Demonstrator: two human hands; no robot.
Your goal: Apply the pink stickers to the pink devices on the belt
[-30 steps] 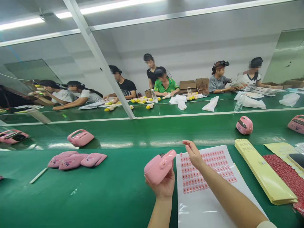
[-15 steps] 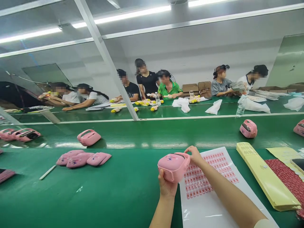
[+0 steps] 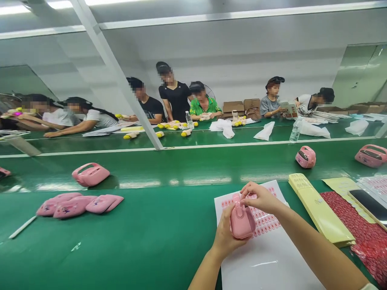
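Observation:
My left hand [image 3: 225,235] is wrapped around a small pink speaker-like device with a carry handle [image 3: 242,221], holding it upright, end-on to me, above a white sheet. At the top of the handle, my right hand [image 3: 256,197] has its thumb and fingertips pinched together. Whatever sits between those fingertips is too small to make out. Beneath both hands lies the white sticker sheet [image 3: 254,266], bearing rows of small pink oval stickers [image 3: 267,228], partly hidden by the device and my hands.
Pink padded pieces [image 3: 74,206] and a white pen [image 3: 22,227] lie left. Similar pink devices [image 3: 90,175] stand along the green belt [image 3: 181,169]. Right are a folded yellow sheet stack [image 3: 320,213], red patterned sheets [image 3: 347,217] and a phone [image 3: 369,205]. Several people work opposite.
My left hand has turned the device from its pink front face to a narrow end and moved it right over the sheet. My right fingers have come to the handle's top. The view has shifted right.

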